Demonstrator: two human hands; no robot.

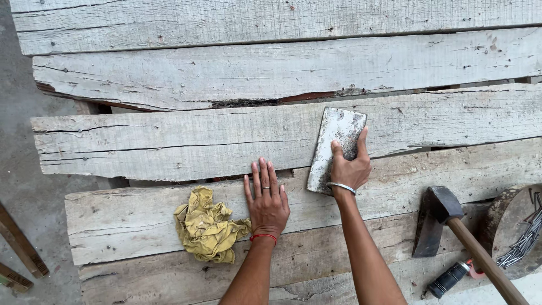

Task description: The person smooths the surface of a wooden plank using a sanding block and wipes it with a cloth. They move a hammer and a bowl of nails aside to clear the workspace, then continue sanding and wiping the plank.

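Note:
My left hand (266, 202) lies flat, palm down and fingers together, on a weathered grey plank (130, 220). A red thread circles its wrist. My right hand (350, 166) grips the lower part of a flat, pale, paint-spattered block (337, 141) that rests on the planks, tilted slightly to the right. A metal bangle sits on that wrist. A crumpled yellow cloth (208, 226) lies just left of my left hand.
Several rough grey planks (226, 79) lie side by side with gaps between them. At the right lie a hammer with a wooden handle (446, 217), a black-handled tool (451, 278) and a round wooden block with nails (522, 237). Concrete floor (22, 186) shows at left.

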